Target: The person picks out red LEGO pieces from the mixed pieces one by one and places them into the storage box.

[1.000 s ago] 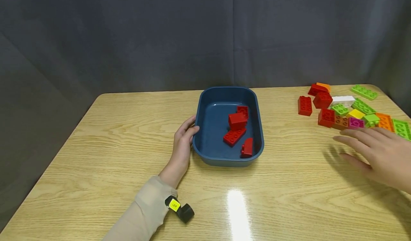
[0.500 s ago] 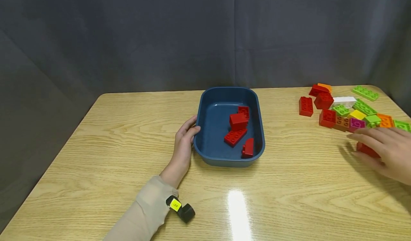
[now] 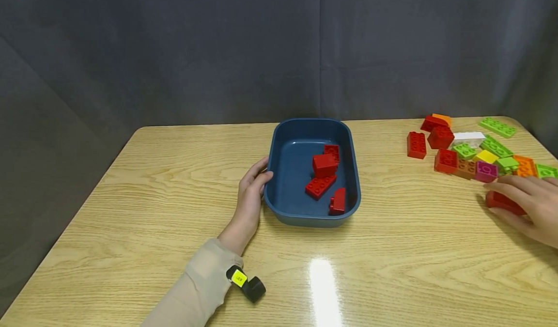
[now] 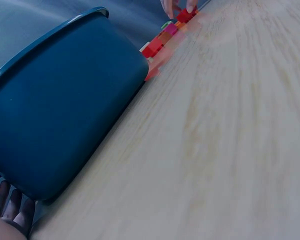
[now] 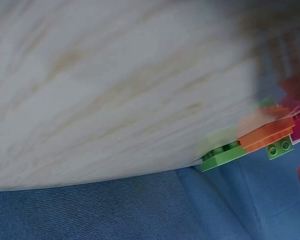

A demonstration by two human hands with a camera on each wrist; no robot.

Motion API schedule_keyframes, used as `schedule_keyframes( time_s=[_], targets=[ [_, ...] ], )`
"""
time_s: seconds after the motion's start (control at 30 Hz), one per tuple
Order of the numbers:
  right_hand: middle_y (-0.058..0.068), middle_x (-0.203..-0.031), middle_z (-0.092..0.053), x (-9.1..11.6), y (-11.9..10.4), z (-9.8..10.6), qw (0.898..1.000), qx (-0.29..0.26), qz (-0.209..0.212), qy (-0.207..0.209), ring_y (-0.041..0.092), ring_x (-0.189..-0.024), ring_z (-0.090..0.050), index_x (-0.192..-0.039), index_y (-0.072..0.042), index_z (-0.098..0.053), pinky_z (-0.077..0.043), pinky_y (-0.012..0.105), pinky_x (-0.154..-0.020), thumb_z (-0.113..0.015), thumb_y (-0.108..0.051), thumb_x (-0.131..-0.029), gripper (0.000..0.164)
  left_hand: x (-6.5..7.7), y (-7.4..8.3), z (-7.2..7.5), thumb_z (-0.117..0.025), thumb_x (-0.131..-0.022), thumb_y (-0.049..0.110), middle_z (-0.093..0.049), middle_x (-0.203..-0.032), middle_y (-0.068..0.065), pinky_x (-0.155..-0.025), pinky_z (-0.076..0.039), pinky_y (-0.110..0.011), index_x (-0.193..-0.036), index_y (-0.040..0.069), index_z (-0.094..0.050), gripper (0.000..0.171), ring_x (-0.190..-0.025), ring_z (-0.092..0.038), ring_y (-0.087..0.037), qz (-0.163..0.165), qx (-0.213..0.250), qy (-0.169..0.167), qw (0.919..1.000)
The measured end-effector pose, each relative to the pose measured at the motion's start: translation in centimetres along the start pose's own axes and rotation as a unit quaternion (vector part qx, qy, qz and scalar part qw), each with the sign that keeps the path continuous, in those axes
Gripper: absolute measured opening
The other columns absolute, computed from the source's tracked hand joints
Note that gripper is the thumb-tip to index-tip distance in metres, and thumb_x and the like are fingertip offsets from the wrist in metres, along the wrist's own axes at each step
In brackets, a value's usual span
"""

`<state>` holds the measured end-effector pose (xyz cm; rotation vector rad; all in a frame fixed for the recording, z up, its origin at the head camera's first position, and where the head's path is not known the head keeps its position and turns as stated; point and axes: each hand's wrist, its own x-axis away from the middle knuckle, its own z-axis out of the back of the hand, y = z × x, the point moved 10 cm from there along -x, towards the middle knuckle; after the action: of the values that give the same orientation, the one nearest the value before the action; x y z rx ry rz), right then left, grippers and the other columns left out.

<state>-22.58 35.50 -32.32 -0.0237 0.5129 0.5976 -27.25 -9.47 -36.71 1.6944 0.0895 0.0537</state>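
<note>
Beneath blue bin (image 3: 287, 181), glossy wood-grain table (image 3: 414, 269), dark curtain (image 3: 218, 51) behind

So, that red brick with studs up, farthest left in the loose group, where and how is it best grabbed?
Probably pinch the red brick across its long sides, toward its near end, coming from above and slightly left. It lies flat, its long sides making natural grips; its left side faces away from the group, while another red brick sits close on its right.

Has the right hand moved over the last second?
Yes: the right hand has moved rightward, judged against the magenta brick in the head view.
</note>
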Motion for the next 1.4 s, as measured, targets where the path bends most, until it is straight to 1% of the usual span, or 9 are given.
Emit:
schedule_keyframes(
  time_s=[0.13,0.37,0.5,0.73,1.0,1.1,1.27,1.3,1.4],
  targets=[
    [0.021,-0.089,-0.066,0.1,0.1,-0.1,1.000,-0.003,0.005,0.002,0.041,-0.079,-0.060,-0.101,-0.002,-0.064,-0.043,0.057,-0.071,-0.021,-0.073,-0.082,0.085,0.0,0.0,0.0,-0.048,-0.089,0.014,-0.050,-0.141,-0.012,-0.099,-0.041,-0.035,-0.136,0.007,-0.049,0.048,-0.120,-0.051,-0.024,0.000,0.001,-0.001,1.0000],
    [0.017,-0.089,-0.066,0.4,0.4,-0.9,1.000,0.007,0.001,-0.027,0.037,-0.079,-0.062,-0.103,-0.004,-0.063,-0.047,0.056,-0.069,-0.072,-0.043,-0.072,0.050,0.1,0.1,0.0,-0.048,-0.088,0.013,-0.051,-0.139,-0.014,-0.098,-0.042,-0.035,-0.136,0.007,-0.049,0.048,-0.119,-0.051,-0.025,-0.004,0.000,-0.002,1.0000],
    [0.017,-0.089,-0.066,0.6,0.6,-1.2,0.999,0.017,-0.006,-0.041,0.036,-0.080,-0.063,-0.104,-0.005,-0.063,-0.049,0.057,-0.070,-0.081,-0.025,-0.059,0.052,0.1,0.1,0.0,-0.048,-0.088,0.014,-0.051,-0.139,-0.014,-0.098,-0.042,-0.034,-0.135,0.007,-0.050,0.048,-0.119,-0.051,-0.025,-0.004,-0.001,-0.001,1.0000],
    [0.016,-0.086,-0.066,0.7,0.8,-1.5,0.998,0.029,-0.013,-0.056,0.036,-0.078,-0.063,-0.105,-0.005,-0.063,-0.049,0.057,-0.070,-0.082,-0.014,-0.053,0.056,0.1,0.1,0.0,-0.048,-0.088,0.016,-0.050,-0.141,-0.013,-0.100,-0.042,-0.037,-0.136,0.007,-0.049,0.049,-0.120,-0.051,-0.025,-0.008,-0.007,-0.002,0.9999],
    [0.016,-0.085,-0.066,0.9,1.0,-1.6,0.998,0.030,-0.009,-0.058,0.036,-0.078,-0.063,-0.105,-0.005,-0.062,-0.049,0.057,-0.070,-0.073,-0.032,-0.075,0.042,0.1,0.3,-0.1,-0.048,-0.087,0.016,-0.051,-0.139,-0.017,-0.100,-0.043,-0.037,-0.135,0.005,-0.049,0.050,-0.118,-0.052,-0.026,-0.020,-0.009,-0.001,0.9998],
    [0.016,-0.085,-0.066,0.8,1.1,-1.5,0.998,0.027,-0.007,-0.050,0.037,-0.077,-0.063,-0.103,-0.004,-0.063,-0.048,0.057,-0.069,-0.045,-0.058,-0.087,0.059,0.0,0.2,-0.1,-0.047,-0.087,0.014,-0.051,-0.139,-0.016,-0.101,-0.041,-0.039,-0.136,0.005,-0.049,0.049,-0.119,-0.051,-0.026,-0.013,-0.003,-0.005,0.9999],
    [0.015,-0.080,-0.065,0.4,1.0,-1.2,0.999,0.028,0.000,-0.038,0.035,-0.071,-0.062,-0.100,-0.002,-0.064,-0.049,0.056,-0.064,-0.006,-0.070,-0.084,0.090,0.0,0.2,-0.1,-0.047,-0.088,0.012,-0.051,-0.138,-0.016,-0.094,-0.043,-0.030,-0.136,0.005,-0.049,0.048,-0.118,-0.051,-0.027,-0.008,0.003,-0.005,1.0000],
    [0.015,-0.080,-0.064,0.3,1.0,-1.1,0.999,0.029,0.001,-0.038,0.035,-0.070,-0.062,-0.100,-0.002,-0.064,-0.049,0.056,-0.064,-0.007,-0.070,-0.084,0.090,0.0,0.2,-0.1,-0.047,-0.088,0.012,-0.052,-0.138,-0.016,-0.093,-0.043,-0.028,-0.136,0.005,-0.049,0.048,-0.118,-0.051,-0.027,-0.008,0.003,-0.005,0.9999],
    [0.014,-0.080,-0.064,0.0,0.8,-1.1,0.998,0.034,-0.004,-0.049,0.034,-0.071,-0.061,-0.100,-0.002,-0.064,-0.049,0.056,-0.064,-0.048,-0.056,-0.087,0.058,0.0,0.1,0.0,-0.048,-0.088,0.013,-0.052,-0.138,-0.015,-0.094,-0.042,-0.028,-0.135,0.005,-0.049,0.048,-0.119,-0.051,-0.025,-0.006,0.001,-0.003,1.0000]
  ],
)
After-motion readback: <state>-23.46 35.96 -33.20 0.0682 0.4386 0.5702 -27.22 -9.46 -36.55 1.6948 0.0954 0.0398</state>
